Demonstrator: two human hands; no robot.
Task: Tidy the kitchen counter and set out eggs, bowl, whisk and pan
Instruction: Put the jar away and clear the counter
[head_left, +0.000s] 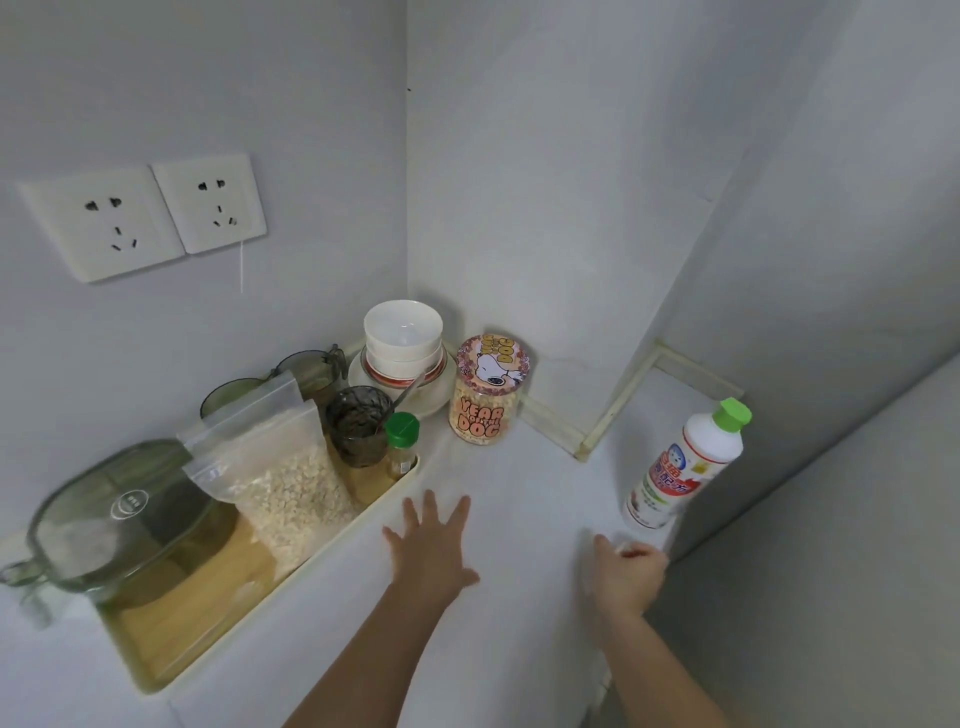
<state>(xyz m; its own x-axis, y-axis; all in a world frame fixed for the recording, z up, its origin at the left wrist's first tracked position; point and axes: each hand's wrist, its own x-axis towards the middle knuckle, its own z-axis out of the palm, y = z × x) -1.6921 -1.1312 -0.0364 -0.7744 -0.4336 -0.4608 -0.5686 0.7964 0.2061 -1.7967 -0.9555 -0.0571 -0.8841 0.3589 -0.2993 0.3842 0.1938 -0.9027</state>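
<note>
A stack of white bowls (402, 338) stands on a plate in the counter's back corner. My left hand (434, 545) lies flat on the white counter (519, 493) with its fingers spread, just right of the cream tray (311, 564). My right hand (626, 571) is curled round a small white thing (631, 548) with a red mark, near the counter's right edge. What that thing is I cannot tell, as the fingers hide most of it. A white bottle with a green cap (685, 467) stands just beyond my right hand. No eggs, whisk or pan are in view.
The tray holds a glass pot with a lid (119, 519), a zip bag of oats (291, 483), a dark glass with a spoon (358, 423) and a green-capped spice jar (401, 447). A cartoon-dog jar (485, 392) stands beside the bowls. Two wall sockets (145, 218) are above.
</note>
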